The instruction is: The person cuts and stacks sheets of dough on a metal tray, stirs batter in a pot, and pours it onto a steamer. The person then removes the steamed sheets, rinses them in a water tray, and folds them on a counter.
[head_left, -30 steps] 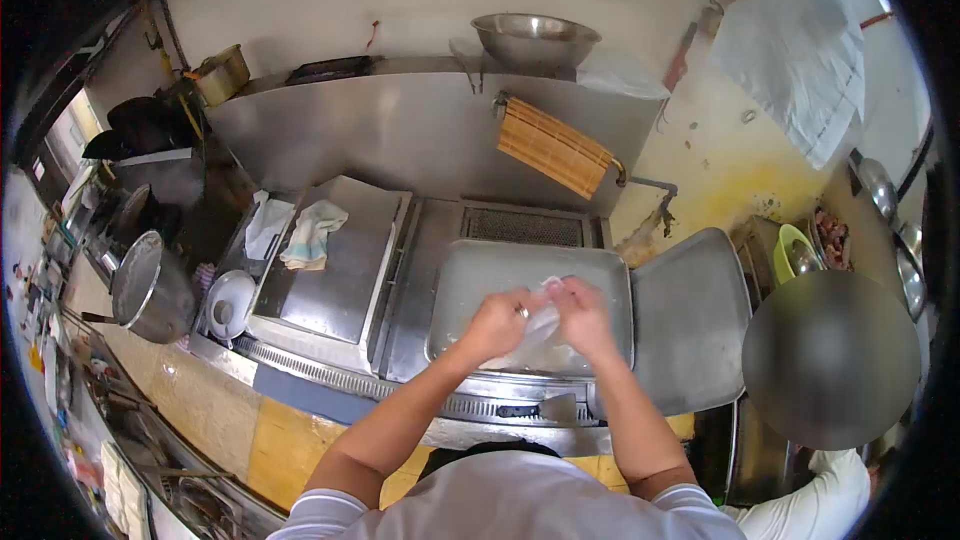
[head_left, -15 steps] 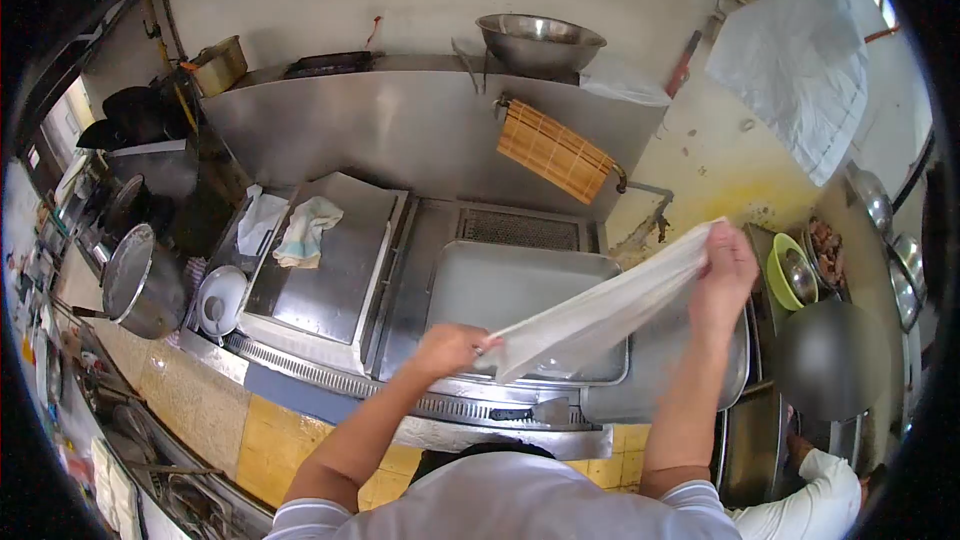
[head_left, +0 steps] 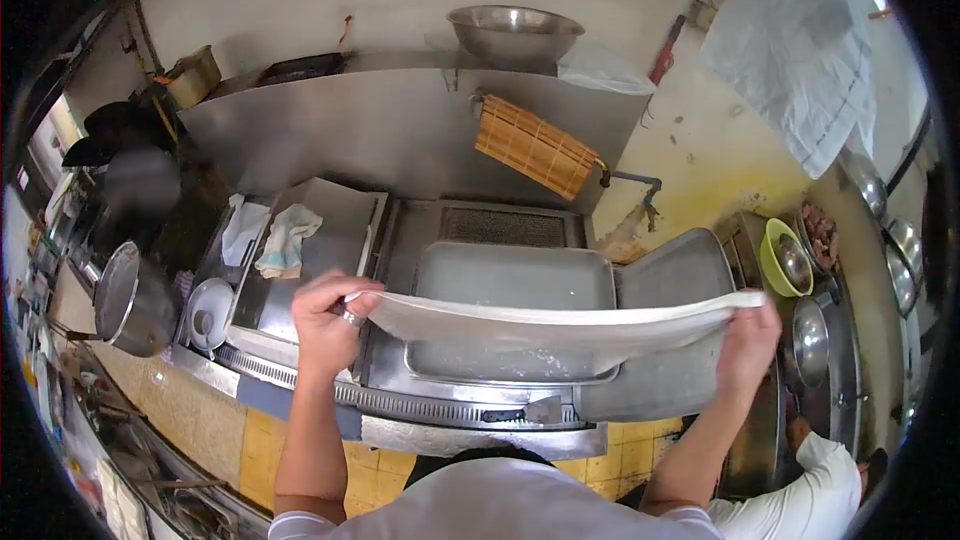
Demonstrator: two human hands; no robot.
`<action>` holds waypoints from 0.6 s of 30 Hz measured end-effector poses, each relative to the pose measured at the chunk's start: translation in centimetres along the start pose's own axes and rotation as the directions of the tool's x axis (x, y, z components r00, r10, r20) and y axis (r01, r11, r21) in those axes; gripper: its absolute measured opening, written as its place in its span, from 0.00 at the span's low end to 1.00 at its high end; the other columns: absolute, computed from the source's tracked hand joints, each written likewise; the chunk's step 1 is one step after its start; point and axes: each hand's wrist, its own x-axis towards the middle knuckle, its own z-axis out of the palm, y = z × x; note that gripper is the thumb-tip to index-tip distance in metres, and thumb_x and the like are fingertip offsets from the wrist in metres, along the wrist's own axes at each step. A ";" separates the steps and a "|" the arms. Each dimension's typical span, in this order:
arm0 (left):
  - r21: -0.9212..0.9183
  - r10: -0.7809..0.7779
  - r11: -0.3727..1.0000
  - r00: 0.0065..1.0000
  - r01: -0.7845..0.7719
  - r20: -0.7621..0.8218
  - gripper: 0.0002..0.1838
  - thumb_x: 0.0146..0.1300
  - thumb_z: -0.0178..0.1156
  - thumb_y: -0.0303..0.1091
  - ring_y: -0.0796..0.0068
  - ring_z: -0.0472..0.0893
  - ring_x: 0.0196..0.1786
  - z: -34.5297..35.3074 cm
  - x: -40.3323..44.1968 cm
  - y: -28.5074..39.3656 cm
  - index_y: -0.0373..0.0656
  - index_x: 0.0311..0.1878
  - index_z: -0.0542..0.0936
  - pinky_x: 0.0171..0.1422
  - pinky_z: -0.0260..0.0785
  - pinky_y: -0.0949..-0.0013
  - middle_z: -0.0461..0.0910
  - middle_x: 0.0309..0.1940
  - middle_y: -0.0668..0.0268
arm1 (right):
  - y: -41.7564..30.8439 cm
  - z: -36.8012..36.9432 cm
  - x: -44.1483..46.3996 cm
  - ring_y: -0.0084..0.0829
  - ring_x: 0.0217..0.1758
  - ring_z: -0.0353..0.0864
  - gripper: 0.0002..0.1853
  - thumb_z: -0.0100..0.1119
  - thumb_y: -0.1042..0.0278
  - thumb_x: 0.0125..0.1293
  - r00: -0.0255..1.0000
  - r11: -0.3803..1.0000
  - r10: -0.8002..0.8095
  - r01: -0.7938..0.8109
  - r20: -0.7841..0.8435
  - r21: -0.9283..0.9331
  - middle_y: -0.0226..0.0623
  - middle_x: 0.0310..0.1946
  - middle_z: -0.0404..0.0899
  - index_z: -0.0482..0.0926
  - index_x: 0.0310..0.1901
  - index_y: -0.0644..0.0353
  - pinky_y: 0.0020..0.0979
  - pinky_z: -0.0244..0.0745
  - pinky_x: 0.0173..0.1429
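Note:
A thin white sheet is stretched wide between my hands, above a metal tray. My left hand, with a ring on one finger, is closed on its left end. At the right end my right hand grips the other corner, over the second metal tray. The sheet hides the middle of the first tray, which has wet whitish residue on its bottom.
A folded cloth lies on a steel cover at left. A scraper rests on the front ledge. At right are a green bowl and a co-worker's white sleeve. A large bowl stands on the shelf.
My hands, together a second ago with the bunched sheet, have moved far apart. The sheet is now spread nearly level. The co-worker's head has left the spot by the bowls.

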 end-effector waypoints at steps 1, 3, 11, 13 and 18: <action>-0.068 -0.119 0.991 0.993 0.117 -0.024 0.07 0.64 0.73 0.31 0.76 0.78 0.30 1.1 -0.9 -2.2 0.37 0.39 0.89 0.35 0.68 0.71 0.84 0.28 0.65 | 1.0 0.8 -0.7 0.19 0.42 0.77 0.07 0.64 0.70 0.71 0.997 0.997 0.079 -0.079 0.014 -0.010 0.24 0.37 0.82 0.84 0.45 0.64 0.26 0.72 0.50; 0.002 -0.366 0.930 0.930 0.366 0.034 0.10 0.70 0.68 0.34 0.75 0.79 0.31 2.6 -2.3 -6.8 0.36 0.40 0.89 0.38 0.71 0.71 0.84 0.28 0.67 | 3.7 2.0 -1.0 0.19 0.37 0.75 0.08 0.63 0.71 0.68 0.955 0.890 0.296 -0.273 0.006 -0.366 0.25 0.32 0.82 0.86 0.39 0.68 0.27 0.71 0.45; -0.388 -0.496 0.786 0.866 0.481 0.068 0.21 0.74 0.62 0.35 0.67 0.84 0.56 14.1 4.5 -19.1 0.37 0.66 0.80 0.57 0.77 0.66 0.85 0.56 0.56 | 19.1 11.3 7.3 0.24 0.35 0.79 0.07 0.57 0.70 0.72 0.897 0.885 0.422 -0.439 0.130 0.156 0.31 0.34 0.80 0.80 0.47 0.62 0.29 0.76 0.40; -0.254 -0.281 0.928 0.960 0.271 -0.004 0.25 0.71 0.64 0.35 0.60 0.82 0.64 16.4 5.0 -22.4 0.38 0.70 0.77 0.65 0.75 0.62 0.81 0.65 0.52 | 23.9 11.6 7.6 0.25 0.41 0.82 0.12 0.58 0.70 0.72 0.884 0.838 0.414 -0.464 0.218 0.287 0.35 0.40 0.83 0.79 0.54 0.63 0.29 0.79 0.46; 0.380 -0.178 0.924 0.820 -0.051 0.543 0.28 0.61 0.70 0.37 0.46 0.75 0.70 15.6 -6.2 -21.6 0.41 0.65 0.80 0.76 0.66 0.54 0.77 0.67 0.46 | 27.1 11.7 -4.5 0.46 0.63 0.82 0.29 0.64 0.69 0.65 0.817 0.590 0.218 0.324 0.533 -0.739 0.50 0.58 0.83 0.77 0.69 0.54 0.42 0.75 0.68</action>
